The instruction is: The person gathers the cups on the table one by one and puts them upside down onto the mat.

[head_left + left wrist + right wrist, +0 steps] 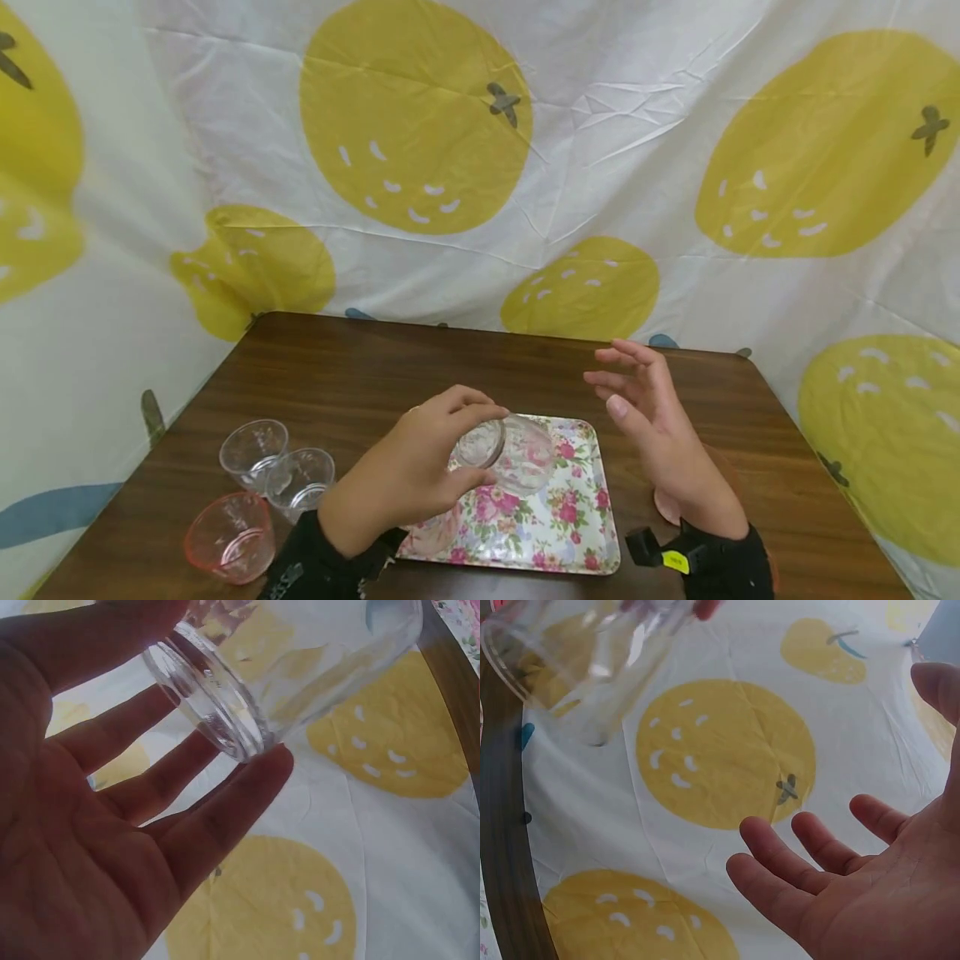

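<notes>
My left hand holds a clear cup by its base, tipped sideways above a floral tray. In the left wrist view, the thumb and fingertips grip the ridged base of the cup. My right hand is raised to the right of the tray, fingers spread and slightly bent, holding nothing. Its palm faces the cup across a gap, and the right wrist view shows the cup apart from the fingers. A pink-tinted see-through item lies on the tray, partly hidden by my left hand.
Left of the tray stand two clear cups and a red-rimmed cup. A pinkish object sits mostly hidden behind my right wrist. Behind the brown table hangs a fruit-print cloth.
</notes>
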`<state>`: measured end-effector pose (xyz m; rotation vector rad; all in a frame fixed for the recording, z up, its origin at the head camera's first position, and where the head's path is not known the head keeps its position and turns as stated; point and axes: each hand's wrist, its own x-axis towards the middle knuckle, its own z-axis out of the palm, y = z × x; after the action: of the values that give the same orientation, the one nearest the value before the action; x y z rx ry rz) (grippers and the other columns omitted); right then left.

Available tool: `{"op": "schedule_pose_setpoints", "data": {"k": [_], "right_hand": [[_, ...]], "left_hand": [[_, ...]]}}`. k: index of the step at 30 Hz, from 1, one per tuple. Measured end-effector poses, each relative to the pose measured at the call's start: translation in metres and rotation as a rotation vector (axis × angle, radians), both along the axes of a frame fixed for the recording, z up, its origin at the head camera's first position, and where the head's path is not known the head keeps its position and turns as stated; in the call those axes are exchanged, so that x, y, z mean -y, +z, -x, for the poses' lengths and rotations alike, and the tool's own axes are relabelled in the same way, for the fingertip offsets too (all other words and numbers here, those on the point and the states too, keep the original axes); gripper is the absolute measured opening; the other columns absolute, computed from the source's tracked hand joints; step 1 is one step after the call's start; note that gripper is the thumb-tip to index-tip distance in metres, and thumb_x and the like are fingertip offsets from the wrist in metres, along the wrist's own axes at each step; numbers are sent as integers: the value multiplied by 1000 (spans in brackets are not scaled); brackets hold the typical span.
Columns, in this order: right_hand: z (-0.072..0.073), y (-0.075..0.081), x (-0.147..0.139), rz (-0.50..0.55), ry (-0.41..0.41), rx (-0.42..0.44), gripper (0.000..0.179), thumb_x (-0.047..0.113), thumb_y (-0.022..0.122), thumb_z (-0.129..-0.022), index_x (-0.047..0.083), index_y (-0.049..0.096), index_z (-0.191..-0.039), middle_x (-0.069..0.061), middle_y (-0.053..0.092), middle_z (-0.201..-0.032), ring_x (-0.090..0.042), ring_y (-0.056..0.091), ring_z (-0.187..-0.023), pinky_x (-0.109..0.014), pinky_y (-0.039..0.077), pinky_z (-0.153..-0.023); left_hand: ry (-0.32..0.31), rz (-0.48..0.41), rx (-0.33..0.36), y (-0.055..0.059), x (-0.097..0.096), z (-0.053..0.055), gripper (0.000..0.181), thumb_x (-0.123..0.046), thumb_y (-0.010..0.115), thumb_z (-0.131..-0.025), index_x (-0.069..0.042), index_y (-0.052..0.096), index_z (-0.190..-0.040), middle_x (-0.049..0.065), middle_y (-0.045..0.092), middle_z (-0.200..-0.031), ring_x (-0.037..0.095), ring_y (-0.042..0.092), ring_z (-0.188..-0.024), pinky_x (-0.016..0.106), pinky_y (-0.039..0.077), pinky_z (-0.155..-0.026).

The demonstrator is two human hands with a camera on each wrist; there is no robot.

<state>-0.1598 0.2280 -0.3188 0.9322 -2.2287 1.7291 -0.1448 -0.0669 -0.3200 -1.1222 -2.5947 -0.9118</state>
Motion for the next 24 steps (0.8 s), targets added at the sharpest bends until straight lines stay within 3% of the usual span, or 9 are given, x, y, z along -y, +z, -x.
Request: {"op": "schedule_pose_setpoints", "data": {"k": [7, 17, 24], "right_hand": [[-2, 1, 0, 14, 20, -25, 52, -3, 34, -106, 7, 20, -155, -22, 31, -148, -19, 53, -131, -18, 42, -109], [0, 0, 1, -14, -16, -2, 54, 1, 34, -107, 14, 18, -157, -22, 30, -149, -23, 53, -131, -18, 42, -110], [-1, -2, 2, -24, -14, -10, 55, 0, 34, -107, 15, 16, -157, -24, 30, -147, -19, 54, -130, -16, 41, -108]], "left_hand": [[-2, 158, 29, -7, -10, 0, 53, -22, 83, -86, -13, 63, -135, 6, 59, -133, 23, 62, -117, 39, 56, -96], [-14, 306, -20, -16, -28, 0, 57, -17, 89, -77, -12, 68, -129, 7, 65, -124, 23, 64, -111, 35, 57, -93], [3, 411, 47, -20, -36, -4, 56, -18, 90, -76, -16, 69, -128, 3, 67, -122, 20, 64, -110, 31, 56, -92]]}}
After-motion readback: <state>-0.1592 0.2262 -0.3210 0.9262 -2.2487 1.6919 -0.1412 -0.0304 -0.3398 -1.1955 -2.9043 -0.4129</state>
